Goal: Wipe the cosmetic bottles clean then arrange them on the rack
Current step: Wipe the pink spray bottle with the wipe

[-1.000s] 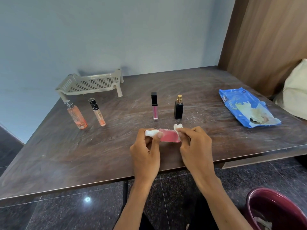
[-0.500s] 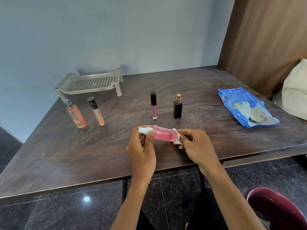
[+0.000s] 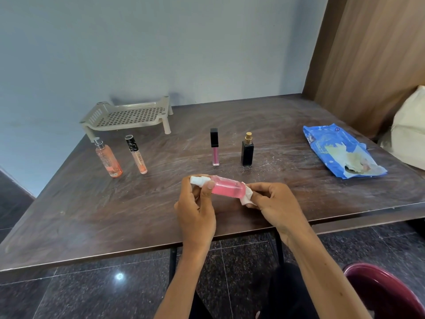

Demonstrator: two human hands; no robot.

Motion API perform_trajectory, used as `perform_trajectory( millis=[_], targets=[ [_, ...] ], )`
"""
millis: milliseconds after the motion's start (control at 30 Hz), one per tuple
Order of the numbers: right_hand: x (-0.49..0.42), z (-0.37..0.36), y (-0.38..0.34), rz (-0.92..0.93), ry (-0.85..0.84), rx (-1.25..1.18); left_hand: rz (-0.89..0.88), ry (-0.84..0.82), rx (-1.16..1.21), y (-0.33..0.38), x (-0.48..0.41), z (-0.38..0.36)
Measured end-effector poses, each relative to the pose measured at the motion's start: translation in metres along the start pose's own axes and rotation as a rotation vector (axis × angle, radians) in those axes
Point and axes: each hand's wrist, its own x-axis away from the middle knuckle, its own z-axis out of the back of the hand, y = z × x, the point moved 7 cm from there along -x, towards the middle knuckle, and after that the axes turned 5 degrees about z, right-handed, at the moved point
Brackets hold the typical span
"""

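A pink bottle [image 3: 226,188] with a white cap lies sideways above the table's front edge. My left hand [image 3: 196,212] grips it near the cap end. My right hand [image 3: 274,204] pinches a white wipe [image 3: 246,197] against the bottle's base. An orange spray bottle [image 3: 108,158] and a peach tube with a black cap [image 3: 136,155] stand at the left. A pink lip-gloss tube [image 3: 214,148] and a black perfume bottle [image 3: 247,150] stand in the middle. The beige perforated rack [image 3: 128,116] sits at the back left with nothing on it.
A blue wipe packet [image 3: 340,150], torn open, lies at the right of the dark wooden table [image 3: 92,210]. A cream bag [image 3: 409,132] rests at the far right edge. A maroon bucket [image 3: 386,293] stands on the floor at the lower right.
The bottle has turned in my hands and the wipe has slid from the bottle's side to its base end. Both hands have shifted slightly left.
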Motion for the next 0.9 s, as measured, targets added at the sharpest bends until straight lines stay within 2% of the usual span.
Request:
perform_trajectory(
  millis=[100, 200, 300, 367, 433, 567, 700, 900],
  targets=[
    [0.006, 0.006, 0.000, -0.021, 0.007, -0.165, 0.019, 0.006, 0.000, -0.001, -0.001, 0.001],
    [0.012, 0.016, -0.001, -0.005, 0.071, -0.302, -0.080, -0.062, -0.092, 0.010, -0.011, -0.004],
    [0.018, 0.021, -0.007, 0.036, 0.102, -0.354, -0.238, -0.226, -0.211, 0.033, -0.025, -0.013],
    [0.021, 0.020, -0.014, 0.074, 0.111, -0.361, -0.305, -0.360, -0.371, 0.044, -0.033, -0.024],
    [0.023, 0.017, -0.021, 0.119, 0.116, -0.333, -0.330, -0.488, -0.501, 0.049, -0.039, -0.036],
    [0.027, 0.010, -0.029, 0.173, 0.141, -0.295, -0.290, -0.655, -0.609, 0.049, -0.039, -0.053],
    [0.028, 0.009, -0.032, 0.213, 0.190, -0.245, -0.274, -0.674, -0.563, 0.051, -0.035, -0.054],
    [0.024, 0.010, -0.038, 0.266, 0.217, -0.200, -0.127, -0.691, -0.360, 0.019, -0.009, -0.058]
  ],
)
